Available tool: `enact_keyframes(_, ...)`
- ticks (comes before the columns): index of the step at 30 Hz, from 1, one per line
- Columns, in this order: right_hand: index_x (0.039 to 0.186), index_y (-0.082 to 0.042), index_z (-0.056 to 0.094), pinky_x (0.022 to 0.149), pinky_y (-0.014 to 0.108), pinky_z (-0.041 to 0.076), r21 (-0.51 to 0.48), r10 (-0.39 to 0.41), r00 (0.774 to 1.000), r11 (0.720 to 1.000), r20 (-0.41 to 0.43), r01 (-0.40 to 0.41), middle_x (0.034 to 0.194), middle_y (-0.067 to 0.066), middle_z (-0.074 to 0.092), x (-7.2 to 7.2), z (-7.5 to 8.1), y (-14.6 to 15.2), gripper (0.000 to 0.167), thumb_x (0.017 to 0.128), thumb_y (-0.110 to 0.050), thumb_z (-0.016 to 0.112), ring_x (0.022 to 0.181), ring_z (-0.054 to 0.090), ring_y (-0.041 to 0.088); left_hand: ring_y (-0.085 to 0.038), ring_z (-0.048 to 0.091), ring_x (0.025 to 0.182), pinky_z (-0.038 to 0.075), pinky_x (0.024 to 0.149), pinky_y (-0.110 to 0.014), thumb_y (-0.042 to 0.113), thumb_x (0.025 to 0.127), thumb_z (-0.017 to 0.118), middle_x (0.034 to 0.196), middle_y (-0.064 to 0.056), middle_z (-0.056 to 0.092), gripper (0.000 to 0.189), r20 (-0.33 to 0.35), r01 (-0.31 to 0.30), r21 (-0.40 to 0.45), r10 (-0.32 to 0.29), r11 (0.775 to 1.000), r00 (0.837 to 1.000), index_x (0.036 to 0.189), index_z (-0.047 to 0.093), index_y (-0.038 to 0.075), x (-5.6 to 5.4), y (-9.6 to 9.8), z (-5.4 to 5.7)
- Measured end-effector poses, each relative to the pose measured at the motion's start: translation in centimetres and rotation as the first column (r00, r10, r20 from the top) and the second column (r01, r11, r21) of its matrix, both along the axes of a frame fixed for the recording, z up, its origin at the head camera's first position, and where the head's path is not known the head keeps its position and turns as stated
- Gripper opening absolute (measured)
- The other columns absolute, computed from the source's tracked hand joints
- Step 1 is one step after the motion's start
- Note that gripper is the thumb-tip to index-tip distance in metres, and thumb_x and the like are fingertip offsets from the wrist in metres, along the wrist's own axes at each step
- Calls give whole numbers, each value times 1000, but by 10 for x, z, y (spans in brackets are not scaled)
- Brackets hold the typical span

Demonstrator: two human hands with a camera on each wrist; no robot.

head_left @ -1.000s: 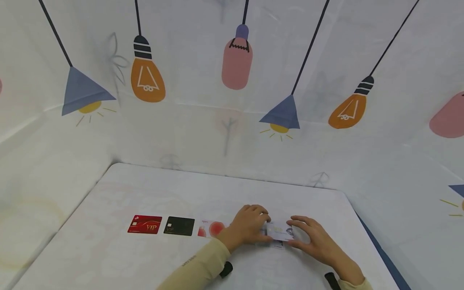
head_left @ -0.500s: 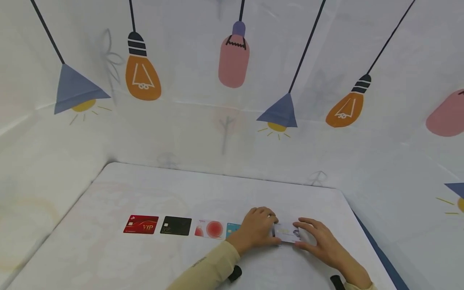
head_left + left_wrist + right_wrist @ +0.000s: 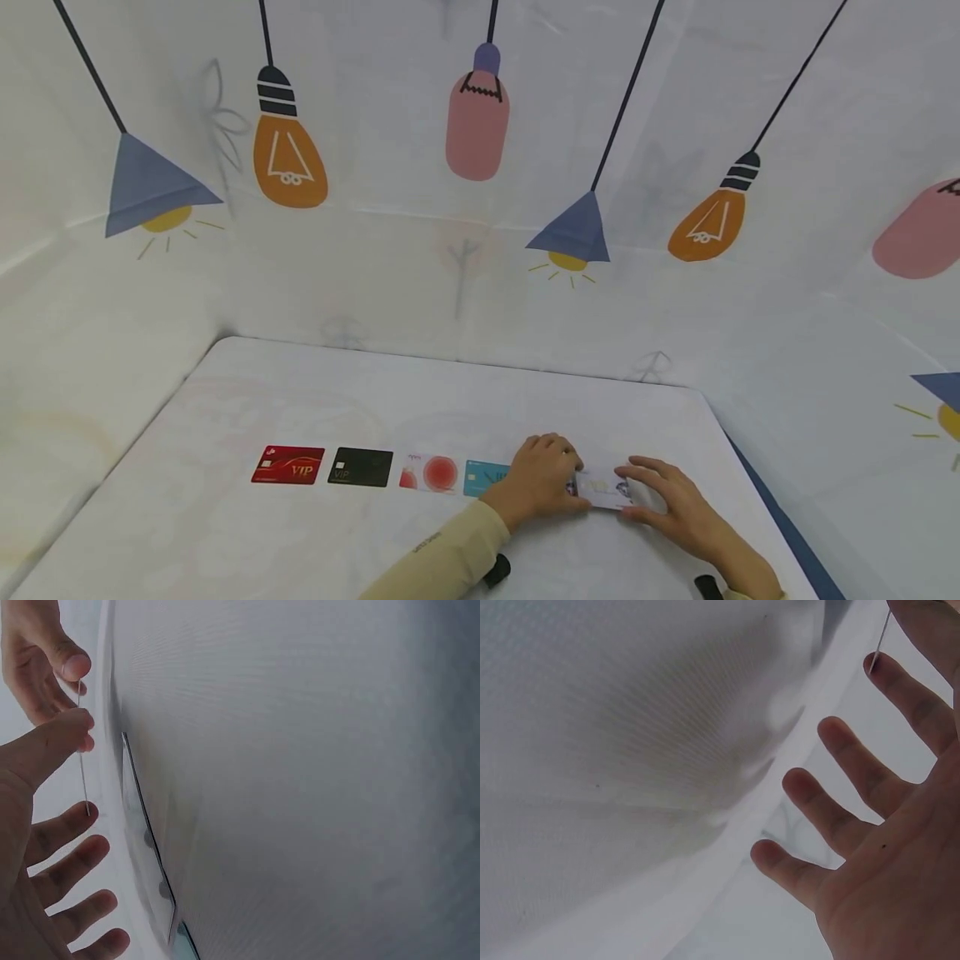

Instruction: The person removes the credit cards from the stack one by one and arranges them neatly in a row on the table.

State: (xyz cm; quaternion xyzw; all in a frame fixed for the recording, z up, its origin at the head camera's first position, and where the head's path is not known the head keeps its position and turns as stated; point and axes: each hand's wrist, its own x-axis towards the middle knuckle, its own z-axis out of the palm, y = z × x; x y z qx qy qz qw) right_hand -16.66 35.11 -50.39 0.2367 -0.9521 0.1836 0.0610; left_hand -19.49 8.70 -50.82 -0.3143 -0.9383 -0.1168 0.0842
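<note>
A pale card (image 3: 602, 490) with a dark print at one end is held level between both hands. My left hand (image 3: 542, 483) pinches its left end by opposite edges, thumb on the near edge. My right hand (image 3: 678, 506) pinches the right end likewise; its other fingers (image 3: 855, 754) are spread. In the left wrist view the card (image 3: 83, 780) shows edge-on, raised off the table. Another card (image 3: 146, 840) lies flat beneath, mostly hidden by my left hand in the head view. Left of it lies a blue card (image 3: 482, 477), partly covered.
A red VIP card (image 3: 288, 464), a black VIP card (image 3: 360, 467) and a white card with a red circle (image 3: 428, 473) lie in a row on the white table (image 3: 300, 542). A lamp-printed white sheet (image 3: 405, 275) hangs behind the table's far edge.
Both hands have shifted right together, carrying the pale card. The blue card, hidden before, now shows left of my left hand. The head view has turned slightly right.
</note>
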Motion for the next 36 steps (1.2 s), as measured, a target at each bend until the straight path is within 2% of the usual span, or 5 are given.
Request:
enact_keyframes(7,129,-25,68,96,71,41,27,-27,999,999,41,26,138,14,59,1,-1,1,55,82,-53,78,126,53,44,-11,52,123,44,106,-35,71,81,70,125,11,61,55,14,4,-49,-4,999,1000,116,73,30,1,4,-3)
enact_keyframes(16,129,-25,68,100,71,38,70,-34,999,997,29,32,139,16,58,-2,-3,3,56,81,-54,78,127,51,45,-19,48,133,41,110,-38,71,81,71,128,9,60,55,14,-23,-111,25,994,1000,116,73,29,1,12,-6)
enact_keyframes(30,127,-23,69,100,71,36,85,-12,1000,996,15,11,137,18,58,-8,-3,6,56,81,-51,80,126,50,47,-21,51,129,43,107,-40,66,83,72,127,6,61,54,19,-22,-60,23,998,1000,120,73,27,0,12,-10)
enact_keyframes(36,128,-26,69,102,72,32,96,-35,999,995,34,32,140,18,56,-8,-4,7,57,80,-55,80,129,46,47,-20,52,127,44,106,-39,65,83,72,127,7,61,53,17,-24,-43,24,999,1000,120,72,28,1,10,-11)
